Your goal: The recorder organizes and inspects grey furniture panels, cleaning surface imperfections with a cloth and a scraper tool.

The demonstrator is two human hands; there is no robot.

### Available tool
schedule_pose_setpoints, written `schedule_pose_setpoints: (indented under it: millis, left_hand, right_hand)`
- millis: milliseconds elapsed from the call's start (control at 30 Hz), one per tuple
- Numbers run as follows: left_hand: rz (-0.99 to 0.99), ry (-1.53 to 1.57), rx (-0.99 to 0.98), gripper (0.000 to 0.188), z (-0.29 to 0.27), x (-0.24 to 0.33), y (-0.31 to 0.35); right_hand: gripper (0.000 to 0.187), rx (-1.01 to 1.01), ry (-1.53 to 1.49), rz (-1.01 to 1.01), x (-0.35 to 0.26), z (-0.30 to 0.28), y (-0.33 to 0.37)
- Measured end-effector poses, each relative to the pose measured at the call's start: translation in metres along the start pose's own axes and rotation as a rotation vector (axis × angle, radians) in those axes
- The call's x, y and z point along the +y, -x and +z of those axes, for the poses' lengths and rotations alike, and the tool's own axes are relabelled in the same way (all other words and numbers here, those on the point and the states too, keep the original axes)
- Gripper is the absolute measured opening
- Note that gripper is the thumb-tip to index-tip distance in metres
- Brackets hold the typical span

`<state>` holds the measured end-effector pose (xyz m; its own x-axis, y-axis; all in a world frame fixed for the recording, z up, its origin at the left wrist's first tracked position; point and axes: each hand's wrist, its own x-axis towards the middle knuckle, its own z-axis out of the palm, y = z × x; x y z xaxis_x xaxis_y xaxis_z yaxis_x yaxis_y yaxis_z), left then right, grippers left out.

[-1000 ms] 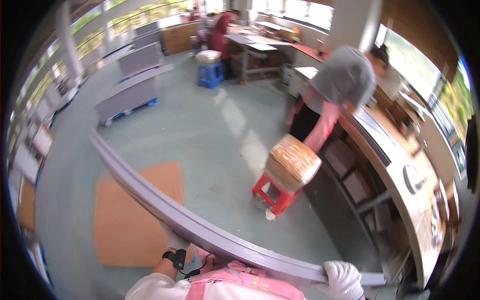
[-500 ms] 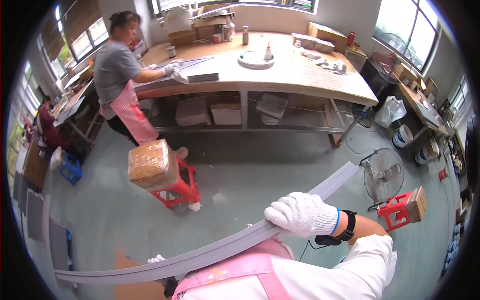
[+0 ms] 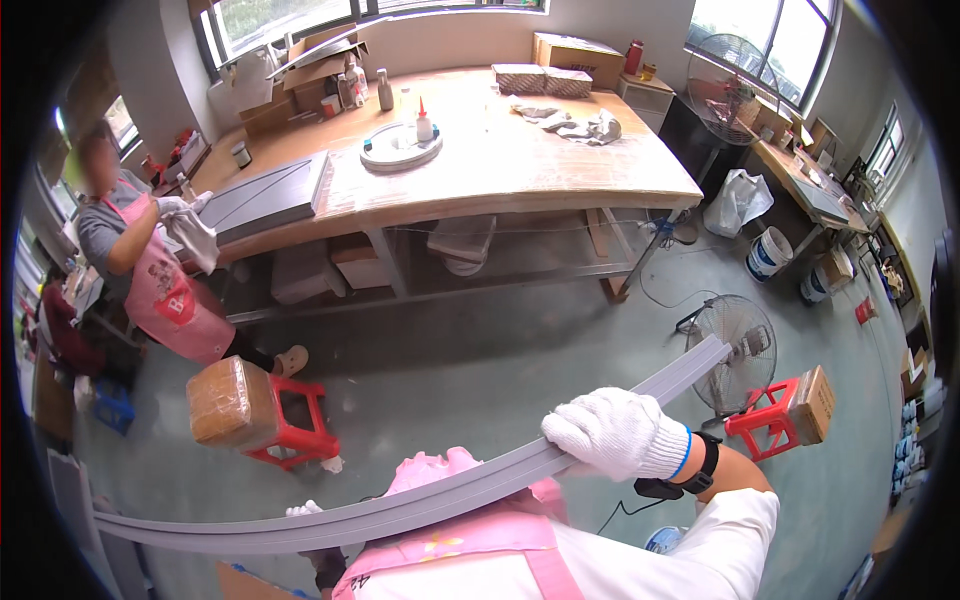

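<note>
A long bundle of grey strips (image 3: 430, 516) runs across the front of my body, its right end raised and its left end low; the lens makes it look bowed. My right hand (image 3: 617, 432), in a white knitted glove with blue trim, is closed around it right of the middle. Farther left, my left hand (image 3: 305, 510) grips the same bundle; only gloved fingertips show above the top edge, the rest is hidden behind it. A black band (image 3: 706, 462) circles my right wrist.
A large worktable (image 3: 480, 200) stands ahead, carrying grey sheets (image 3: 270, 198) and a round turntable (image 3: 400, 150). A co-worker (image 3: 150, 260) holding a cloth stands at its left. A red stool with a wrapped box (image 3: 235, 400), a floor fan (image 3: 735, 350) and another red stool (image 3: 770, 425) surround me.
My view has swung rightward and the table sits farther left in it. The co-worker has straightened up, away from the grey sheets, with a cloth in hand. My grip on the strips is unchanged.
</note>
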<state>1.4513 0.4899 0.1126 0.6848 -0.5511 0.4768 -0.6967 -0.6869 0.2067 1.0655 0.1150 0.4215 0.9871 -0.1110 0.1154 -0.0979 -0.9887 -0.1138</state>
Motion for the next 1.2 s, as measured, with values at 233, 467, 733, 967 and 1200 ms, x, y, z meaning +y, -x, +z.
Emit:
schedule_pose_setpoints:
  millis: [233,467,733,967,1200]
  left_hand:
    - [0.089,0.086,0.021,0.024,0.103,0.083,-0.078]
    - [0.462,-0.122,0.286,0.024,0.182,0.207,-0.178]
    - [0.04,0.356,-0.296,0.015,0.211,0.346,-0.205]
    - [-0.74,1.186,-0.137,0.064,0.291,0.524,-0.169]
    - [-1.314,2.257,-0.004,0.093,0.261,0.681,-0.212]
  right_hand:
    - [0.04,-0.003,-0.035,0.096,0.119,0.002,0.0]
    - [0.041,-0.006,-0.077,0.223,0.233,-0.039,0.009]
    - [0.046,-0.003,-0.064,0.288,0.37,-0.057,0.061]
    - [0.044,-0.024,0.055,0.349,0.509,-0.084,0.158]
    - [0.049,-0.057,0.021,0.327,0.638,-0.094,0.191]
